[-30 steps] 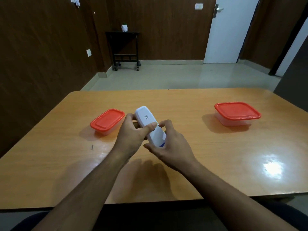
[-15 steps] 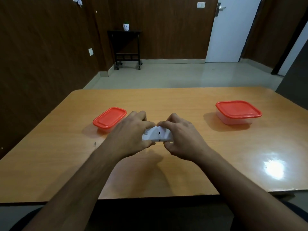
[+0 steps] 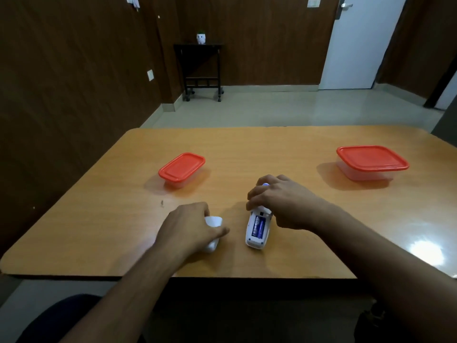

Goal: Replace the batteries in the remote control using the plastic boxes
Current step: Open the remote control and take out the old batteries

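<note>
The white remote control (image 3: 257, 231) lies face down on the wooden table (image 3: 247, 149), its battery bay uncovered with blue batteries (image 3: 258, 227) showing inside. My right hand (image 3: 279, 201) grips the remote's far end. My left hand (image 3: 191, 229) rests on the table to the left of the remote and holds the white battery cover (image 3: 212, 231), partly hidden under the fingers. A small plastic box with a red lid (image 3: 181, 168) stands to the far left. A larger plastic box with a red lid (image 3: 371, 162) stands at the far right. Both lids are on.
The table's near edge (image 3: 197, 277) runs just behind my forearms. A light glare (image 3: 425, 251) sits on the table's right front. Beyond the table are bare floor, a dark side table (image 3: 201, 70) against the wall, and a white door (image 3: 358, 43).
The remote went from held in both hands above the table to lying face down on it. The cover came off and moved left in my left hand, exposing the batteries.
</note>
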